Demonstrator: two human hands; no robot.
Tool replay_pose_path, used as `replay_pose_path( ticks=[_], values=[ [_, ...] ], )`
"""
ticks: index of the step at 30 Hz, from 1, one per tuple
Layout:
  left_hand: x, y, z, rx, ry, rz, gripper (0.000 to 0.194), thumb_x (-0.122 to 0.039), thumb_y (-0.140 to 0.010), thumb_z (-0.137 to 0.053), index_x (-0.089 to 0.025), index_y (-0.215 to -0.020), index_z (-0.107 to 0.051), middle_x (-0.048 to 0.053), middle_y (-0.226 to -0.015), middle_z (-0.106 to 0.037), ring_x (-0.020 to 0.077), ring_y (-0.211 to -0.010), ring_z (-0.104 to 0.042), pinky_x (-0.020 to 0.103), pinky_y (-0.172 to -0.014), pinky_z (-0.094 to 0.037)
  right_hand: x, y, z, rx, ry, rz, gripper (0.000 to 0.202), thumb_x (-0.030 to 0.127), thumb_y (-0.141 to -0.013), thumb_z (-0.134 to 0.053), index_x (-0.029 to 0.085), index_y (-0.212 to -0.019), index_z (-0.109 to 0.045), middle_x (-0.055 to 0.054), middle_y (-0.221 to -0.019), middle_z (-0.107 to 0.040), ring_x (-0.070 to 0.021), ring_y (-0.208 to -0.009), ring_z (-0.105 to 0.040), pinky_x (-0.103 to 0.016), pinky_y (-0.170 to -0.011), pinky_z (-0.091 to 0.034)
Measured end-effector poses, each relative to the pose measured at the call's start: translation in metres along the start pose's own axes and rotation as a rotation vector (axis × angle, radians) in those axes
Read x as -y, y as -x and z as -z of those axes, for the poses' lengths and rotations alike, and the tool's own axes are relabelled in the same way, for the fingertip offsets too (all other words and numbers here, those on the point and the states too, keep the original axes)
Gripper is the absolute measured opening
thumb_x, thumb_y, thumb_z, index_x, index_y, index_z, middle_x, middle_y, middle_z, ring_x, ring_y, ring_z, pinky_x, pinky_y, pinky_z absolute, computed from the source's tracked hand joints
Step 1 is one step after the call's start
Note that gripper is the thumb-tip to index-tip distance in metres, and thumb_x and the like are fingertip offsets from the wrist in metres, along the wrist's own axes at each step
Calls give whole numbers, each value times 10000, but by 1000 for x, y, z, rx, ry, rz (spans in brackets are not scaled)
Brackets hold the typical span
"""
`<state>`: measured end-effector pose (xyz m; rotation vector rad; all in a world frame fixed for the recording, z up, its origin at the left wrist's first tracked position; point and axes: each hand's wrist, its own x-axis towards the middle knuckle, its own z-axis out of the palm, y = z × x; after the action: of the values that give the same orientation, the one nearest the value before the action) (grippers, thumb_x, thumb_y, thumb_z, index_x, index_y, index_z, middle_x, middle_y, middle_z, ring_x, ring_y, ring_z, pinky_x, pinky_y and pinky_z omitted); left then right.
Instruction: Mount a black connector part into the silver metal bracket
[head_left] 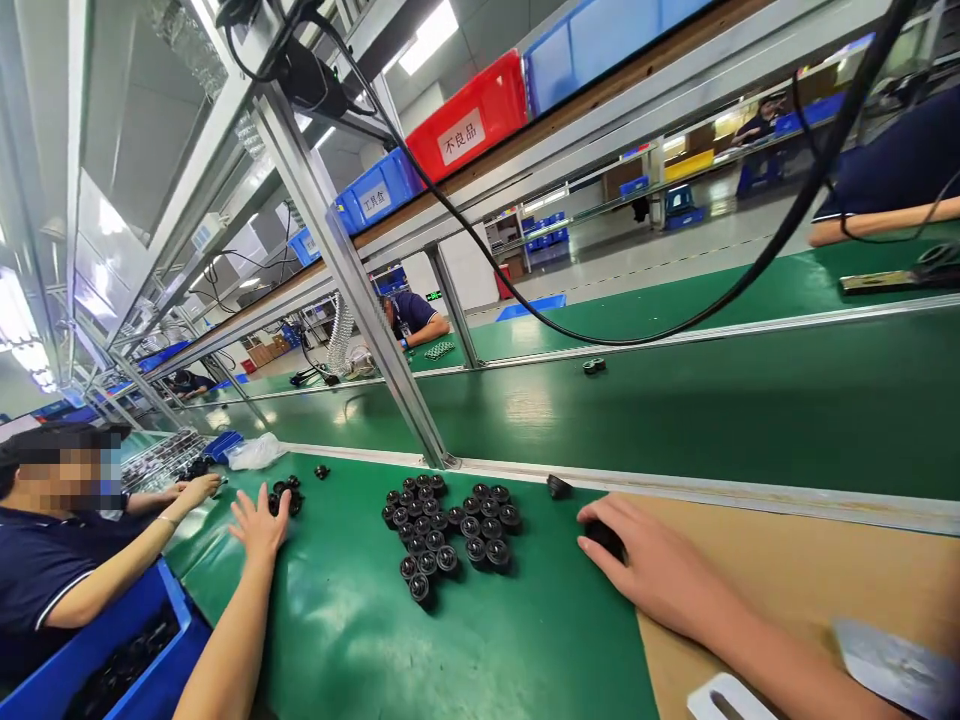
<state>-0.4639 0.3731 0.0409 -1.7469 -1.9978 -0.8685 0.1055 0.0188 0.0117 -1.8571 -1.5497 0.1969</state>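
My left hand [259, 522] reaches out flat with fingers spread, its fingertips at a small pile of black round parts [289, 496] on the green mat. My right hand [645, 570] is curled over one black part [602, 537] at the edge of the brown board [787, 570]. Between my hands stands a tidy cluster of several black round parts [446, 530], set upright in rows. A single black part [558, 487] lies near the metal rail, and another single part [322, 471] lies farther left.
A co-worker sits at my left, their hand [196, 489] resting beside a blue bin [112, 650] of black parts. A slanted metal post [360, 290] rises from the bench. Behind the rail runs a green conveyor belt [675, 400]. A black cable [675, 335] hangs above it.
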Motion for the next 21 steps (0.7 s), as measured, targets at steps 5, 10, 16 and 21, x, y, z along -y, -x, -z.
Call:
replay_pose_path(
  ticks=[5, 10, 16, 21],
  values=[
    [9, -32, -31, 99, -60, -113, 725, -684, -1017, -299, -249, -1578, -449, 188, -1730, -179, 461, -1581, -136, 791, -1174, -136, -4, 2, -4, 0, -8, -26, 265, 489, -958, -487, 298, -1033, -654, -69, -1112, -665, -253, -878, -659, -386, -716, -523],
    [12, -51, -49, 190, -119, -244, 644, -623, -1016, -376, -311, -1575, -449, 113, -1744, -179, 434, -1590, -141, 818, -1163, -95, -12, 2, -7, -9, -27, -31, 282, 524, -956, -508, 310, -1045, -669, -84, -1109, -668, -265, -879, -658, -389, -740, -536],
    [22, -71, -63, 359, -134, -308, 610, -602, -987, -447, -269, -1479, -586, 85, -1606, -492, 397, -1499, -396, 657, -1189, -342, -14, 6, -7, 10, -13, -51, 315, 569, -940, -515, 314, -1043, -670, -92, -1103, -668, -264, -858, -657, -382, -703, -526],
    [25, -66, -40, 362, -80, -367, 396, -482, -1002, -598, -220, -1283, -694, 88, -1398, -666, 292, -1354, -559, 497, -1143, -460, -12, 0, -5, 5, -14, -35, 247, 490, -968, -522, 290, -1027, -656, -75, -1082, -666, -241, -862, -640, -363, -744, -509]
  ],
)
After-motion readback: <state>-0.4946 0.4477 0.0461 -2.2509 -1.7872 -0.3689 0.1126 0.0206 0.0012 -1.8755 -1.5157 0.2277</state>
